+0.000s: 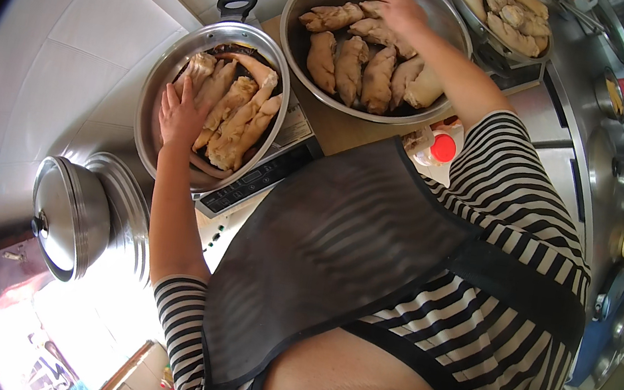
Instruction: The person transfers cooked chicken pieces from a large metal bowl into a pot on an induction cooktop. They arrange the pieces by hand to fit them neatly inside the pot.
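My left hand [183,116] lies with fingers spread on pale pig's trotters [233,100] piled in a steel pot [151,74] with a black handle. Dark liquid or seasoning shows at that pot's edge. At the upper middle, my right hand [402,13] reaches into a wide steel basin [288,40], over the far end of two rough rows of trotters [350,69]. Its fingers touch or nearly touch a trotter at the back; whether they grip it cannot be told.
The pot stands on an induction cooker [257,178]. At the upper right is another pan of trotters [511,13]. A red-lidded jar [443,148] is close to my right arm. Lidded steel cookware [69,219] stands at the left by the tiled wall [87,40].
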Demonstrator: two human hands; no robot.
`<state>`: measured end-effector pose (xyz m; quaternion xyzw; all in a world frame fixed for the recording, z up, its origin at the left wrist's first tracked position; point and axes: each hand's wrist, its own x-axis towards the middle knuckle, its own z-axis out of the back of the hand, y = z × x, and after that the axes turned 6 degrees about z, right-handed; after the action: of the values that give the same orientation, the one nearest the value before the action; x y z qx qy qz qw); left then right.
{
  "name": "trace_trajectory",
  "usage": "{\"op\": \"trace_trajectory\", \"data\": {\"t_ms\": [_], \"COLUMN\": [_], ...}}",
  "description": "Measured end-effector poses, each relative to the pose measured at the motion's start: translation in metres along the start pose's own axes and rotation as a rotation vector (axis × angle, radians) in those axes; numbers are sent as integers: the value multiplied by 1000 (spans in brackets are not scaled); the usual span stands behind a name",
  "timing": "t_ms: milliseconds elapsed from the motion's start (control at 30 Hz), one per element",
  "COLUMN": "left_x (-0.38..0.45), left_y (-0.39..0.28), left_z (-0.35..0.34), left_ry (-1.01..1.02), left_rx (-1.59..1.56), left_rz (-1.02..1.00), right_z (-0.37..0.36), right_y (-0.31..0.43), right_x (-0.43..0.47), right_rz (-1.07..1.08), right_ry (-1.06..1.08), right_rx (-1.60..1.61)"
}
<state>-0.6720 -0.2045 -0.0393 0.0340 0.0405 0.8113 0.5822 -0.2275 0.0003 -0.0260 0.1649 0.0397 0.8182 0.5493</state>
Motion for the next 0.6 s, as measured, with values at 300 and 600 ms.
{"op": "trace_trajectory", "data": {"t_ms": [300, 600], "left_x": [4, -19], "left_y": [19, 51], "left_z": [9, -14], "left_ry": [91, 30], "left_rx": [-248, -386], "left_rz": [72, 90], "right_z": [-56, -49], "right_y": [-92, -62], "right_x": [28, 35], "right_rz": [-173, -255], "right_ry": [378, 429], "right_rx": [-113, -201]}}
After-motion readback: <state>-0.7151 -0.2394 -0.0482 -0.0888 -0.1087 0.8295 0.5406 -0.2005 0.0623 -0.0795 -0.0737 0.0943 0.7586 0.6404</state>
